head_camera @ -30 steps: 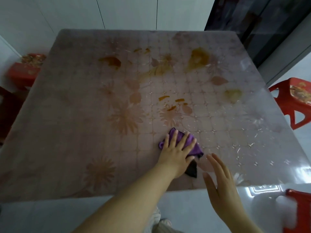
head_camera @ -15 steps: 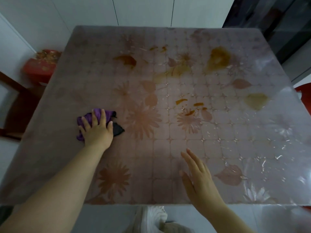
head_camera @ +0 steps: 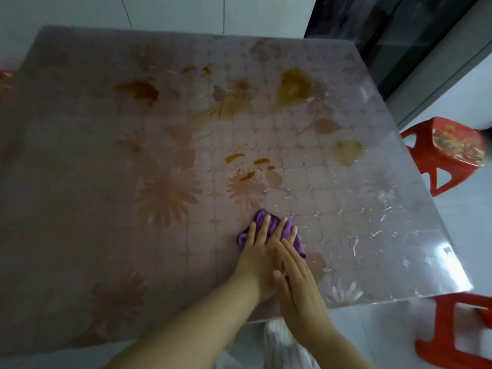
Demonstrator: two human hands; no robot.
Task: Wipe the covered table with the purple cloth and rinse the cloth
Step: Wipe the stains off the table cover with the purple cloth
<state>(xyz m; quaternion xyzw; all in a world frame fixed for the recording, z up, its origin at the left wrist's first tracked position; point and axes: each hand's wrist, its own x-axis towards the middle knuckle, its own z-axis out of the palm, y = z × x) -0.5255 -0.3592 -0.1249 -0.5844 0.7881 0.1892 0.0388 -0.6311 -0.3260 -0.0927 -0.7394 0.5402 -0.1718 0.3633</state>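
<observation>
Under left hand (head_camera: 259,258), purple cloth (head_camera: 273,219) bunched, lying crosswise

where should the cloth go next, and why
Probably slide the purple cloth forward, away from the body, onto the orange streaks just beyond it. The left hand presses flat on the cloth, those streaks are the nearest marks not yet wiped, and larger brown stains lie farther back.
</observation>
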